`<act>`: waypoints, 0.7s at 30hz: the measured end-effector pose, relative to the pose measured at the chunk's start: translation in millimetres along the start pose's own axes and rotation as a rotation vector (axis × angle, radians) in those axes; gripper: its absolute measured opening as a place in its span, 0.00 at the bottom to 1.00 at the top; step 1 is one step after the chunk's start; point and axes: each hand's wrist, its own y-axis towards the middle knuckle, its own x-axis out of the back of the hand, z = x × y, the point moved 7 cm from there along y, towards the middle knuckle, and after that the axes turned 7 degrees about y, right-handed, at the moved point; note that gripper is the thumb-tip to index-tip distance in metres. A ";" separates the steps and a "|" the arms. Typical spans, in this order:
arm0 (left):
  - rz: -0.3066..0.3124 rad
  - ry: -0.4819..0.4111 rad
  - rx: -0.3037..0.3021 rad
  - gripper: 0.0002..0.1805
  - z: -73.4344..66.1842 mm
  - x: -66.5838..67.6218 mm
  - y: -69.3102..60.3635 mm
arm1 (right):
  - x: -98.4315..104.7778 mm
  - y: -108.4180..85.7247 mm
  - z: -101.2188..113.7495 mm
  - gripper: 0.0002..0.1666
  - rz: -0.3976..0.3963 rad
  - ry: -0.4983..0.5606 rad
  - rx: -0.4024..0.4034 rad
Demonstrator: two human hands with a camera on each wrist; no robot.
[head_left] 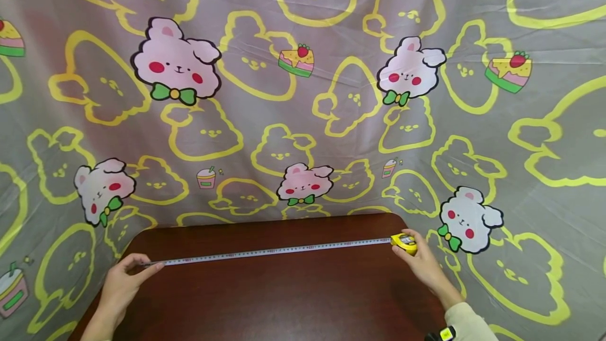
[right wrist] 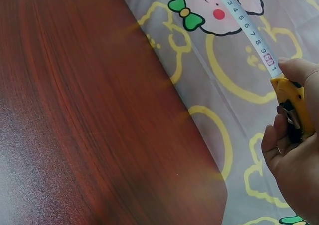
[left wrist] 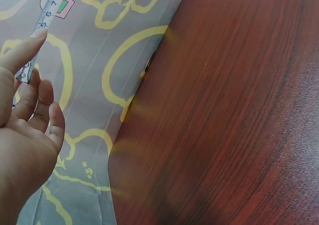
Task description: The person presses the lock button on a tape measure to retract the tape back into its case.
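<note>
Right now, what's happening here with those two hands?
A person is holding a tape measure stretched out over a dark wooden table. The left hand pinches the free end of the blade, and the right hand grips the yellow case. Behind hangs a cartoon-patterned curtain.

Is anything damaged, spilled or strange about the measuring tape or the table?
Nothing stands out. The tape blade runs straight from the left hand to its yellow case in the right hand; no spill shows on the table.
</note>
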 end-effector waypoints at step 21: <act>-0.005 -0.020 -0.036 0.26 -4.7 -4.1 -2.9 | -6.6 -6.8 7.7 0.40 -0.040 0.002 0.019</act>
